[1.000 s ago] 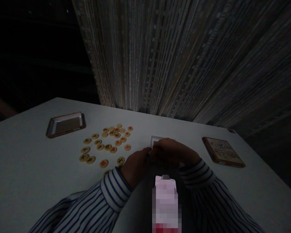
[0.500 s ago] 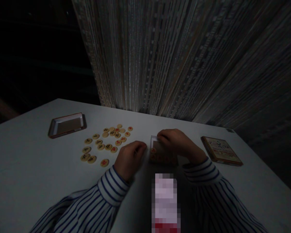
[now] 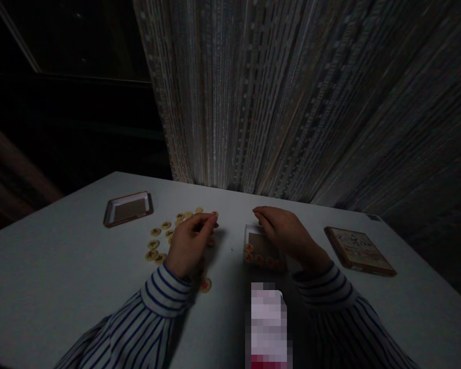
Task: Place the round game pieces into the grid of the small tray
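My left hand (image 3: 192,242) is closed in a pinch above the wooden xiangqi pieces. Its fingertips are at a red-marked piece (image 3: 215,213); whether they grip it or anything else I cannot make out. Several round pieces (image 3: 153,245) with dark characters lie left of this hand, partly covered by it. Another red-marked piece (image 3: 205,285) lies by the left wrist. My right hand (image 3: 286,231) hovers over the right side of an open shallow box (image 3: 246,233), thumb and fingertips slightly apart with nothing visible between. Red-marked pieces (image 3: 258,259) line the box's near and left sides.
A box lid or tray (image 3: 129,207) lies on the left of the white table (image 3: 80,277). On the right is a flat box with a printed cover (image 3: 355,249). A striped string curtain (image 3: 230,102) hangs behind the table.
My left hand has moved left, away from the open box to the loose pieces. My right hand's pinch over the box has loosened. The view has shifted a little.
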### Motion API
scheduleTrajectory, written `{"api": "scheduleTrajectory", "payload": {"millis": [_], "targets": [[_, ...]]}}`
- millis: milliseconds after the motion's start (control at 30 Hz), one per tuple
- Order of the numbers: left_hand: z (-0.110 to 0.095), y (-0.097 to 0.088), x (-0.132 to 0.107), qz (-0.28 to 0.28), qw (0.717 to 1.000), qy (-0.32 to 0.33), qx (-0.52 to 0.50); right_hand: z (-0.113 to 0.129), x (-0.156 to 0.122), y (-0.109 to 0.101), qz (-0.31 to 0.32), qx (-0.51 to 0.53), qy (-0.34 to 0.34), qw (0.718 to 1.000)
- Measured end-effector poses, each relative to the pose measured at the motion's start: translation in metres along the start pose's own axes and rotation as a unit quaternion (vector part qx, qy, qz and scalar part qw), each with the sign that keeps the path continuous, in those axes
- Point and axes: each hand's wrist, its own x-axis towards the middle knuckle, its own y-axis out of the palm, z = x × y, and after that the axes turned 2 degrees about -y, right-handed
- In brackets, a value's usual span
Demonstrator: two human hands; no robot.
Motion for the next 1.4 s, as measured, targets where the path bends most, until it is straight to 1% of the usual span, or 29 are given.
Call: {"api": "scheduleTrajectory", "payload": {"millis": [100, 167, 300, 400, 533, 700, 800, 867, 933, 1033, 1167, 1300, 1400], "targets": [[-0.001, -0.013, 0.009, 0.0, 1.0, 0.018, 0.006, -0.001, 0.0, 0.003, -0.034, 0.01, -0.015, 0.999], [0.002, -0.021, 0.015, -0.002, 1.0, 0.02, 0.013, -0.001, -0.001, 0.004, -0.043, 0.017, -0.021, 0.999], [0.013, -0.035, 0.023, -0.045, 0.998, 0.038, 0.037, 0.001, -0.001, 0.002, -0.069, 0.04, -0.035, 0.996], [0.023, -0.045, 0.022, -0.084, 0.993, 0.046, 0.066, 0.004, 0.0, -0.001, -0.097, 0.063, -0.034, 0.993], [0.032, -0.054, 0.018, -0.129, 0.983, 0.06, 0.118, 0.008, -0.001, -0.005, -0.124, 0.085, 0.004, 0.989], [0.043, -0.06, 0.018, -0.133, 0.969, 0.101, 0.184, 0.014, -0.001, -0.014, -0.148, 0.113, 0.071, 0.98], [0.049, -0.064, 0.021, -0.149, 0.963, 0.108, 0.2, 0.018, 0.005, -0.02, -0.145, 0.132, 0.076, 0.978], [0.05, -0.068, 0.023, -0.163, 0.96, 0.104, 0.202, 0.023, 0.012, -0.023, -0.134, 0.124, 0.055, 0.982], [0.05, -0.071, 0.024, -0.175, 0.96, 0.098, 0.197, 0.028, 0.021, -0.025, -0.124, 0.107, 0.017, 0.986], [0.048, -0.073, 0.024, -0.182, 0.961, 0.086, 0.189, 0.037, 0.032, -0.023, -0.113, 0.095, -0.031, 0.989], [0.049, -0.076, 0.023, -0.189, 0.961, 0.085, 0.183, 0.045, 0.04, -0.014, -0.091, 0.087, -0.056, 0.99], [0.051, -0.081, 0.024, -0.204, 0.962, 0.062, 0.168, 0.041, 0.04, -0.007, -0.076, 0.063, -0.071, 0.993], [0.049, -0.082, 0.025, -0.206, 0.966, 0.038, 0.15, 0.033, 0.039, -0.003, -0.074, 0.05, -0.055, 0.994]]}}
